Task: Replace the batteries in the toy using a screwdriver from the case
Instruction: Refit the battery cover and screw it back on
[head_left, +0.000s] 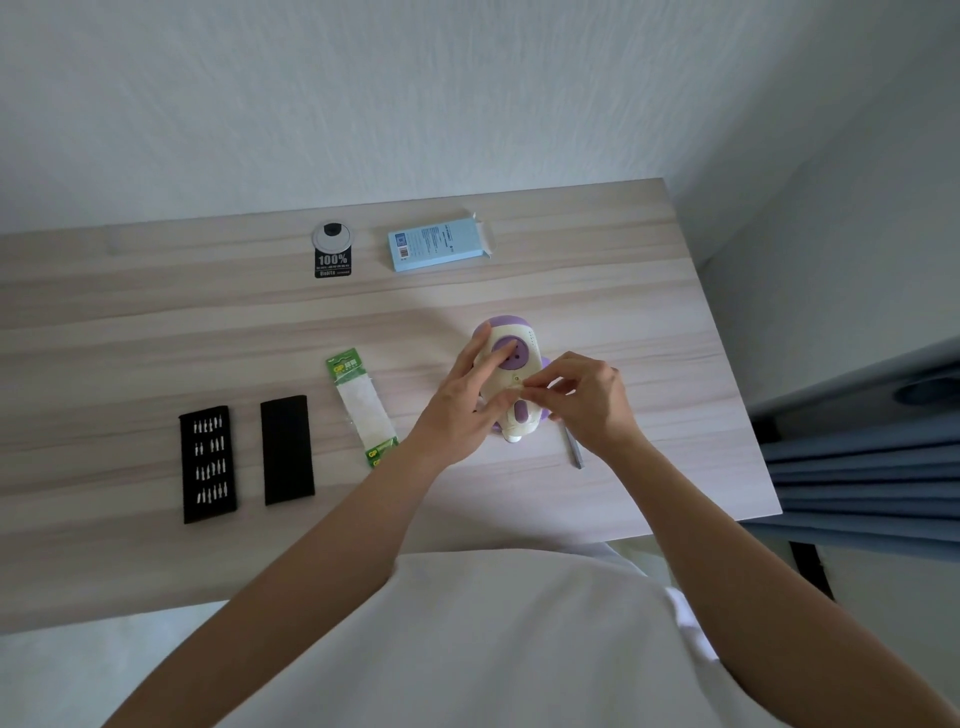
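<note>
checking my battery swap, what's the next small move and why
Probably lift the pinch clear, likely freeing a screw: the right hand pinches at the cream and purple plastic toy, the left hand presses it down, and the grey screwdriver lies aside.

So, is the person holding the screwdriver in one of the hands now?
No: the screwdriver lies on the table beside the toy, while the left hand and the right hand are at the toy.

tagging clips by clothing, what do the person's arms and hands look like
Left hand and right hand are ungloved, with no rings, watch or bands visible. Arms are bare, with no sleeves in view. White top on the torso.
</note>
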